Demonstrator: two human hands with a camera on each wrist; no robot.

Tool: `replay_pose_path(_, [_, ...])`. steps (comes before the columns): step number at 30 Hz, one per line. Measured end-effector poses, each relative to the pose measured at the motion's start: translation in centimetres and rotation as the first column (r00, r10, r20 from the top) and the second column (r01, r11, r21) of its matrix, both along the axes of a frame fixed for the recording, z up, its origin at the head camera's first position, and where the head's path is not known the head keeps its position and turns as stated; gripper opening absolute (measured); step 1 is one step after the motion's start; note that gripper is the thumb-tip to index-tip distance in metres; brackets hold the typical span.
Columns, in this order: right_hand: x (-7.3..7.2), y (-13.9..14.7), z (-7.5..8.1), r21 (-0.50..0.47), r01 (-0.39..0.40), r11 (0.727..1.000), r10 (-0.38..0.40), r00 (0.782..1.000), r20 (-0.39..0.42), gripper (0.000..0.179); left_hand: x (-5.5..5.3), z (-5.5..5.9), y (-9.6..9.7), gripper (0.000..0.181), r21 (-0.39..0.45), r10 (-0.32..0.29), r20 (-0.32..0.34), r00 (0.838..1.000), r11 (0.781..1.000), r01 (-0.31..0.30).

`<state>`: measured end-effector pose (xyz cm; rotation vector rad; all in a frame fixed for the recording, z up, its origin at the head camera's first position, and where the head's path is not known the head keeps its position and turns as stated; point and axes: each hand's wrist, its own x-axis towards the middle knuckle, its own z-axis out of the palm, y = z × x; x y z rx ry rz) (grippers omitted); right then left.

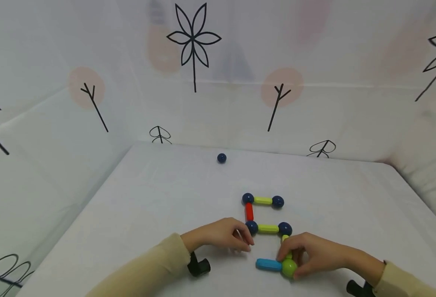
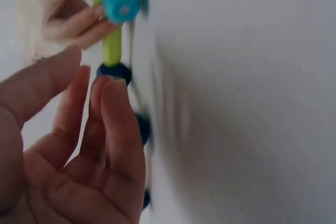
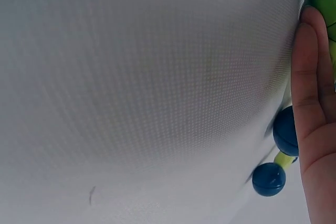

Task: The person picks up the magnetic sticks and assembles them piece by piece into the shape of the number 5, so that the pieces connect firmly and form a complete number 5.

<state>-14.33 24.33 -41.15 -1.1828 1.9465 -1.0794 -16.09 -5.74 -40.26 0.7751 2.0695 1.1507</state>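
A chain of balls and rods lies on the white table. Dark blue balls [image 1: 248,199] are joined by yellow-green rods [image 1: 267,229] and a red rod [image 1: 249,211]. At the near end sits a green ball [image 1: 289,268], from which a light blue rod [image 1: 268,265] points left. My right hand [image 1: 316,252] pinches this green ball between thumb and fingers, partly covering the yellow-green rod behind it. My left hand [image 1: 225,235] is beside the middle-left blue ball [image 1: 252,227], fingers loosely bent, nothing held; whether it touches that ball I cannot tell.
A single dark blue ball [image 1: 222,158] lies apart near the table's back edge. Pale cloth [image 1: 218,111] with plant drawings hangs behind and at the sides. A black camera mount [image 1: 198,266] shows under the left wrist.
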Motion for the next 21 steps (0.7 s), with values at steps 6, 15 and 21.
replay_pose_path(6, [-0.4,0.4,-0.9,0.005,-0.021,1.000,0.021,1.000,0.005,0.033,-3.0,1.3,-2.8,0.015,-0.028,0.160,-0.137,0.978,0.986,-0.165])
replay_pose_path(15, [-0.3,0.5,-1.1,0.004,0.009,1.000,-0.009,0.999,0.037,0.035,-7.3,1.4,-4.6,0.023,0.060,0.426,-0.208,0.881,0.904,-0.423])
replay_pose_path(21, [-0.2,0.3,-0.6,-0.006,-0.008,1.000,0.008,1.000,0.021,0.034,-9.8,0.8,-4.4,0.026,0.114,0.547,-0.203,0.812,0.837,-0.535])
